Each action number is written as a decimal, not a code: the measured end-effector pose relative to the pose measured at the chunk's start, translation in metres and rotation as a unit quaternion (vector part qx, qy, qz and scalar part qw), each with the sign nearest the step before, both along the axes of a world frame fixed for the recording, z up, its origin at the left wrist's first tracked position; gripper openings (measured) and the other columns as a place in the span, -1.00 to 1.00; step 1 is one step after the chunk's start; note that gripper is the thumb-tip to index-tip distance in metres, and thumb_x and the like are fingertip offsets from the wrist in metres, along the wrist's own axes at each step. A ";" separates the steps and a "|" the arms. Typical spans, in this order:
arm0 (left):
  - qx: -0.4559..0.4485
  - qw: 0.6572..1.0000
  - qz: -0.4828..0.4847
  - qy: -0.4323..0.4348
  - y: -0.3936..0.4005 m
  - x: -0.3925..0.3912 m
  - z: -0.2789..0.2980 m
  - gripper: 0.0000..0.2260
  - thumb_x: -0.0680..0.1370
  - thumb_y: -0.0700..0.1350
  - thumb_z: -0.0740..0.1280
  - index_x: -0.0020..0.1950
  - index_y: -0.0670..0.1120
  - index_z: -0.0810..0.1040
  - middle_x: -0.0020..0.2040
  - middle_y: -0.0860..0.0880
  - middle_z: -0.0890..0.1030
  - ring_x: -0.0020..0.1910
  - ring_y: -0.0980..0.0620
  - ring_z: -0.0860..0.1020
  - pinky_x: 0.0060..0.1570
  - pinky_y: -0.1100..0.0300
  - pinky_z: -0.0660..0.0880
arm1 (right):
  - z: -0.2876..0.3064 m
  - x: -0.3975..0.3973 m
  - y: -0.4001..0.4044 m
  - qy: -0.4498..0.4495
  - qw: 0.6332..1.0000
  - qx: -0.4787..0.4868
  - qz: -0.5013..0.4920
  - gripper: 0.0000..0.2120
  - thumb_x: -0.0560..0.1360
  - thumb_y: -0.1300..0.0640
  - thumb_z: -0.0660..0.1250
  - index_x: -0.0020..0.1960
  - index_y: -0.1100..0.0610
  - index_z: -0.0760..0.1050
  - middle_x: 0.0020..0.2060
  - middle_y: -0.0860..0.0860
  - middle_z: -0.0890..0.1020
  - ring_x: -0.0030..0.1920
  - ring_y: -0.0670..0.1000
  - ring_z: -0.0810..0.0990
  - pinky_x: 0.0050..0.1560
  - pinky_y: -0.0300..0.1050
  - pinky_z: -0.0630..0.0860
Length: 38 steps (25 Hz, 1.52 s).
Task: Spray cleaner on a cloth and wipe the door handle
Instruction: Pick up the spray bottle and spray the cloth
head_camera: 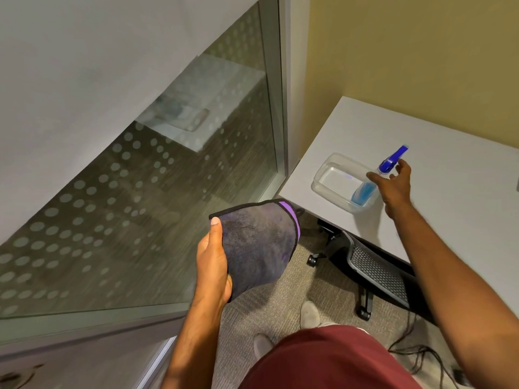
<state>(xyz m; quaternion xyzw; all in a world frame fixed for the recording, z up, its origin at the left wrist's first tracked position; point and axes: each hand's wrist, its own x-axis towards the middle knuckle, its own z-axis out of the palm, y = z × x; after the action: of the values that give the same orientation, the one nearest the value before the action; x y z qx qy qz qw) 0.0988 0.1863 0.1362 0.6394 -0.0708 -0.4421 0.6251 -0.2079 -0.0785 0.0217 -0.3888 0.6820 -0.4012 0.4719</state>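
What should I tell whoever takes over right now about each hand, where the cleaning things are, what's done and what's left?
Left hand: grips the dark cloth, held up in front of the body.
Right hand: open, fingers spread at the spray bottle; no grip on it.
Spray bottle: stands in the clear plastic container on the white table, blue liquid inside.
Door handle: not in view.
Done: cloth is in hand. Whether it has been sprayed cannot be told.
Left: check the cloth is wet, spray if not, then wipe the handle.
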 end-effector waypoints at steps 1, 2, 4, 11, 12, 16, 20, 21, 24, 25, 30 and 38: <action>0.002 1.000 0.000 -0.001 0.001 -0.001 0.000 -0.62 0.73 0.15 0.25 -0.06 0.09 0.81 0.04 -0.08 0.79 0.05 0.00 0.76 -0.14 0.21 0.68 | -0.004 0.003 -0.002 0.005 1.000 -0.006 0.008 -0.17 0.51 0.19 0.55 0.63 0.05 0.17 0.58 0.04 0.33 0.49 0.10 0.41 0.40 -0.06 0.42; 0.003 1.000 -0.001 -0.004 0.001 -0.001 -0.001 -0.62 0.72 0.16 0.25 -0.05 0.09 0.81 0.04 -0.08 0.79 0.05 0.00 0.76 -0.14 0.22 0.67 | -0.007 0.006 -0.004 0.009 1.000 -0.012 0.011 -0.21 0.53 0.20 0.53 0.63 0.06 0.19 0.57 0.04 0.36 0.48 0.11 0.43 0.42 -0.04 0.44; 0.007 1.000 -0.002 -0.011 0.003 -0.001 -0.002 -0.62 0.68 0.20 0.28 -0.04 0.05 0.81 0.05 -0.08 0.78 0.06 0.00 0.76 -0.14 0.23 0.67 | -0.011 0.011 -0.005 0.009 1.000 -0.016 0.005 -0.27 0.57 0.22 0.48 0.63 0.07 0.19 0.54 0.05 0.39 0.48 0.12 0.45 0.42 -0.03 0.46; 0.023 1.000 -0.007 -0.012 -0.006 -0.003 -0.001 -0.60 0.69 0.19 0.29 -0.04 -0.03 0.80 0.05 -0.09 0.79 0.03 -0.01 0.76 -0.16 0.20 0.69 | -0.006 0.010 -0.016 0.047 0.998 -0.022 0.027 -0.38 0.61 0.22 0.43 0.59 0.13 0.25 0.40 0.17 0.52 0.27 0.05 0.52 0.42 0.06 0.50; 0.028 0.999 -0.010 -0.013 -0.009 -0.005 -0.001 -0.60 0.71 0.17 0.28 0.00 -0.06 0.78 0.05 -0.09 0.79 0.04 -0.01 0.76 -0.15 0.18 0.69 | -0.004 0.007 -0.017 0.052 0.998 -0.026 0.030 -0.40 0.61 0.23 0.43 0.57 0.15 0.28 0.36 0.18 0.54 0.22 0.03 0.51 0.43 0.09 0.50; 0.034 0.999 -0.023 -0.025 -0.020 -0.009 0.001 -0.65 0.72 0.15 0.27 0.08 -0.08 0.71 0.04 -0.08 0.79 0.04 -0.01 0.76 0.02 0.07 0.63 | 0.010 0.005 -0.015 0.055 0.995 -0.068 0.041 -0.43 0.59 0.26 0.44 0.55 0.17 0.33 0.38 0.21 0.54 0.27 0.09 0.54 0.43 0.14 0.51; 0.027 0.999 -0.017 -0.027 -0.027 -0.004 0.001 -0.64 0.72 0.14 0.28 0.01 -0.07 0.73 0.00 -0.07 0.79 0.00 0.02 0.77 -0.08 0.12 0.67 | 0.052 0.015 -0.006 0.068 0.980 -0.171 0.077 -0.46 0.58 0.11 0.48 0.51 0.12 0.41 0.35 0.11 0.58 0.29 0.07 0.59 0.34 -0.05 0.57; 0.022 0.999 -0.017 -0.026 -0.029 -0.003 0.002 -0.61 0.72 0.14 0.27 -0.03 -0.07 0.76 -0.01 -0.06 0.79 -0.01 0.02 0.77 -0.14 0.16 0.68 | 0.069 0.020 -0.002 0.062 0.972 -0.210 0.084 -0.50 0.59 0.04 0.47 0.47 0.11 0.45 0.32 0.08 0.59 0.22 0.02 0.59 0.29 -0.10 0.58; 0.008 0.999 -0.017 -0.027 -0.041 0.000 0.006 -0.59 0.74 0.13 0.27 -0.09 -0.05 0.78 -0.04 -0.03 0.79 -0.05 0.06 0.77 -0.21 0.22 0.67 | 0.123 0.039 0.020 0.014 0.942 -0.329 0.068 -0.76 0.59 -0.10 0.43 0.21 -0.05 0.58 0.15 0.05 0.55 0.07 0.08 0.62 0.14 0.05 0.63; 0.004 0.999 -0.015 -0.030 -0.046 0.001 0.008 -0.60 0.74 0.13 0.27 -0.04 -0.08 0.76 -0.05 -0.02 0.79 -0.05 0.06 0.77 -0.21 0.22 0.67 | 0.141 0.049 0.031 -0.022 0.936 -0.347 0.058 -0.86 0.60 -0.12 0.41 0.11 -0.10 0.59 0.08 0.08 0.53 0.03 0.14 0.63 0.04 0.11 0.64; -0.034 0.998 -0.024 -0.041 -0.074 0.007 0.022 -0.65 0.75 0.13 0.25 0.06 -0.08 0.70 0.00 -0.04 0.79 0.03 0.01 0.76 -0.03 0.10 0.70 | 0.191 0.094 0.095 -0.164 0.931 -0.265 0.188 -0.70 0.64 -0.10 0.35 -0.01 0.15 0.59 -0.10 0.12 0.72 -0.41 0.17 0.64 -0.36 -0.06 0.58; -0.111 0.989 -0.037 -0.092 -0.094 0.030 0.041 -0.66 0.77 0.09 0.21 0.12 -0.08 0.69 0.04 -0.03 0.79 0.06 0.04 0.75 -0.07 0.21 0.66 | 0.188 0.147 0.161 -0.069 0.929 -0.190 0.310 -0.59 0.62 -0.23 0.31 -0.18 0.08 0.55 -0.37 0.09 0.64 -0.49 0.09 0.62 -0.40 0.04 0.61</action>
<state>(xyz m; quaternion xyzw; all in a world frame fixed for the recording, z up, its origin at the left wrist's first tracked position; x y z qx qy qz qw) 0.1291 0.0920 0.1775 0.6008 -0.2006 -0.3937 0.6662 -0.0610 0.0823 0.2094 -0.6344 0.4043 -0.3828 0.5363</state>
